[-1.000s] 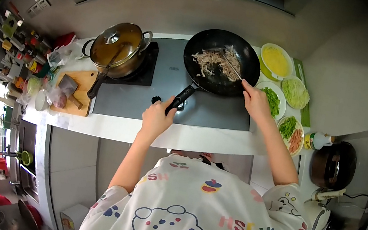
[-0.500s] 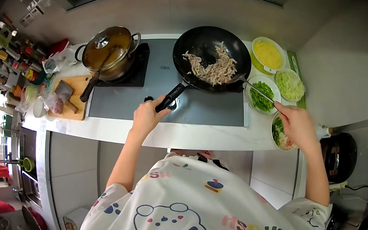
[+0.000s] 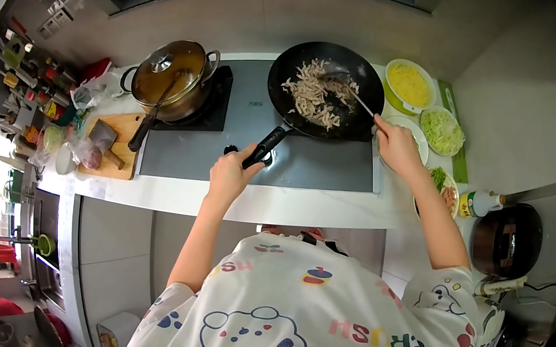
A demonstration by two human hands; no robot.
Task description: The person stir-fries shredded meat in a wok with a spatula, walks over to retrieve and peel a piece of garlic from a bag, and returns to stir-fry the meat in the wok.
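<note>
A black wok (image 3: 363,123) sits on the right side of the cooktop, with cooked pale meat strips (image 3: 312,96) spread across its middle and left. My left hand (image 3: 230,174) is closed around the end of the wok's black handle (image 3: 268,143). Over the wok's right rim, my right hand (image 3: 399,149) grips a metal spatula (image 3: 362,102), whose dark blade lies among the meat. Below that hand is a white plate (image 3: 419,133), its contents mostly hidden by the hand. Under my right forearm a bowl (image 3: 450,195) of greens and pinkish pieces is partly covered.
A lidded pot (image 3: 181,101) stands on the left burner with a black-handled utensil across it. Further left, a cleaver (image 3: 103,135) lies on a cutting board (image 3: 129,129). Bowls of yellow shreds (image 3: 410,84) and pale green shreds (image 3: 441,132) stand right of the wok.
My right hand has moved left and up with the spatula, taking its blade from the wok's right edge into the meat. The meat has shifted left and up. My left hand stays on the handle.
</note>
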